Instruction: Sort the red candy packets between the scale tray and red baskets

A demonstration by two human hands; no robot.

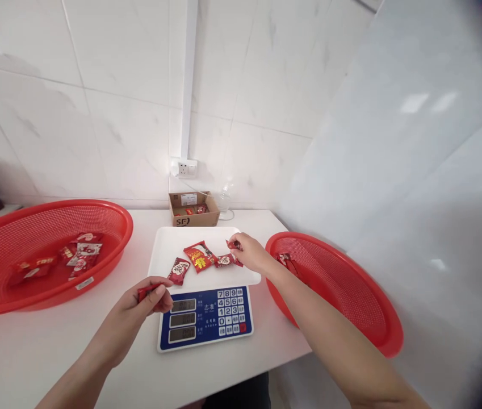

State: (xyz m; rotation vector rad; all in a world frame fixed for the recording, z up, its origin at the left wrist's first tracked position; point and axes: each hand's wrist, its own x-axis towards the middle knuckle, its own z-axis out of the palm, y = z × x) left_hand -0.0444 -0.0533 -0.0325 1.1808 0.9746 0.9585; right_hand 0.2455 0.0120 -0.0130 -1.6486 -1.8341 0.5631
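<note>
A digital scale (206,321) with a blue keypad panel carries a white weighing tray (168,247). Three red candy packets lie on the tray: a small one (179,270), a larger one (199,255) and another (225,261) by my right hand. My left hand (138,309) is closed on a red candy packet (149,291) just left of the scale's front. My right hand (247,251) pinches a small red candy (233,245) over the tray's right side.
A big red mesh basket (2,238) at left holds several red packets (81,254). A second red basket (351,301) at right overhangs the table edge, with a packet (286,260) in it. A cardboard box (193,209), a bottle (224,198) and a wall socket (184,168) are behind.
</note>
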